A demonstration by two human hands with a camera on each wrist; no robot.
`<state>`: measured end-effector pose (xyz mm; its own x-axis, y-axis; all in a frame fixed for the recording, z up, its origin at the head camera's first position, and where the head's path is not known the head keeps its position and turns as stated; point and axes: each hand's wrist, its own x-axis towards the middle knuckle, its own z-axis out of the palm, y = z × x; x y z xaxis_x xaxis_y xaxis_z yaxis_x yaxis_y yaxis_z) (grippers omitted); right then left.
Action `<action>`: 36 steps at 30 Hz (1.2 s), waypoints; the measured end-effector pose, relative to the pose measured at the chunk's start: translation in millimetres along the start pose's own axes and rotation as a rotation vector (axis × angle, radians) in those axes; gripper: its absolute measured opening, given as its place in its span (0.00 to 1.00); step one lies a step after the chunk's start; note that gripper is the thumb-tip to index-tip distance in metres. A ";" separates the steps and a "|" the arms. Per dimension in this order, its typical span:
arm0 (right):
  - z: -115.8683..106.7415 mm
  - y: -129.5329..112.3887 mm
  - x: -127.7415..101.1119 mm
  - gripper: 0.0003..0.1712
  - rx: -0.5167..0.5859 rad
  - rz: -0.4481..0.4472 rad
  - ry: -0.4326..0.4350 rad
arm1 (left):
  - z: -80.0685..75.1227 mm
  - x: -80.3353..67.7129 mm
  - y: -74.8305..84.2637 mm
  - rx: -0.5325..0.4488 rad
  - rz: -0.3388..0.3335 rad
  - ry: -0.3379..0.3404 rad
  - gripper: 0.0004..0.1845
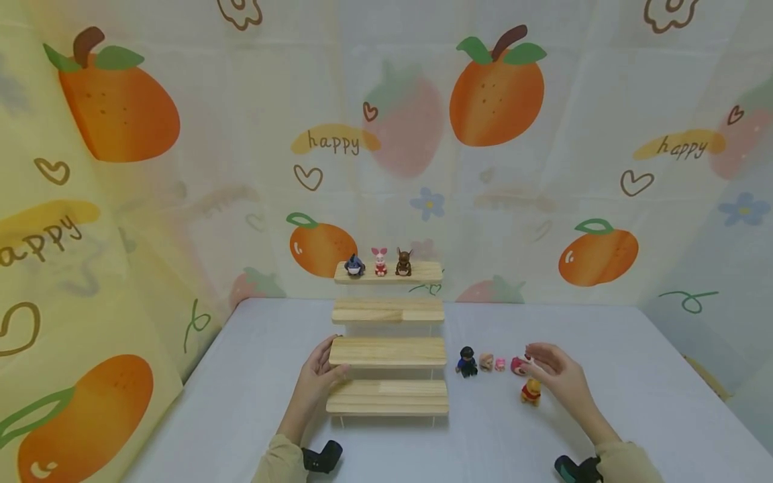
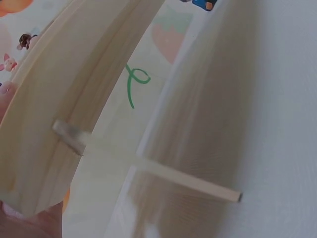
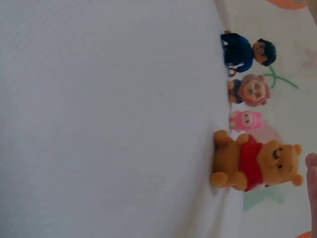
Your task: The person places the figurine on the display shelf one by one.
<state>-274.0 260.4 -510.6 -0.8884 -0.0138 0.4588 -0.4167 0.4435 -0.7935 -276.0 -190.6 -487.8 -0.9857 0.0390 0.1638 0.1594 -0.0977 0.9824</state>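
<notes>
In the head view, my left hand [image 1: 317, 372] holds the left end of a wooden shelf board [image 1: 386, 351], the second tier up of a stepped stand. Part of that hand [image 2: 34, 223] shows under the board's end [image 2: 54, 104] in the left wrist view. My right hand [image 1: 558, 372] hovers with curved, parted fingers beside a small reddish figurine [image 1: 518, 365]; nothing is visibly held. Just below it stands a Winnie the Pooh figurine [image 1: 531, 392] in a red shirt. In the right wrist view, Pooh [image 3: 257, 166] stands on the cloth and one fingertip [image 3: 312, 173] shows.
Beside the stand are a dark-haired figurine in blue [image 1: 467, 362], a lion-like figurine [image 1: 486, 362] and a small pink one [image 1: 500, 364]. On the top board [image 1: 423, 273] sit a donkey [image 1: 354, 265], a piglet [image 1: 379, 263] and a brown figurine [image 1: 404, 263]. A printed cloth [image 1: 241, 134] hangs behind.
</notes>
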 end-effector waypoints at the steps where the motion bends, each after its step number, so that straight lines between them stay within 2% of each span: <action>1: -0.1 -2.3 -1.3 0.22 0.004 0.011 -0.002 | 0.1 0.0 0.2 -0.001 0.001 0.000 0.41; 5: -0.4 -8.7 -5.7 0.24 0.020 0.060 -0.012 | 0.7 -0.1 0.9 0.006 0.000 0.007 0.41; 12: -2.1 -24.5 -10.0 0.19 0.028 0.067 -0.030 | 1.9 1.3 3.3 0.033 -0.012 0.026 0.41; 17: -3.2 -33.9 -12.4 0.17 0.060 0.111 -0.024 | 1.6 0.7 2.6 0.024 -0.020 0.019 0.41; 23: -3.7 -33.4 -15.9 0.18 0.079 0.154 -0.040 | 1.8 -0.6 2.6 0.015 -0.027 0.023 0.41; 30: -4.2 -28.5 -18.7 0.20 0.131 0.099 -0.077 | 2.6 -1.4 6.1 0.029 -0.018 0.014 0.41; 36: -5.6 -23.3 -19.6 0.21 0.150 0.118 -0.146 | 1.9 -1.8 6.1 0.022 -0.023 0.002 0.40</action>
<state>-245.8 255.3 -498.9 -0.9467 -0.1038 0.3051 -0.3222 0.3116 -0.8939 -273.1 -189.4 -481.9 -0.9893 0.0390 0.1406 0.1374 -0.0750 0.9877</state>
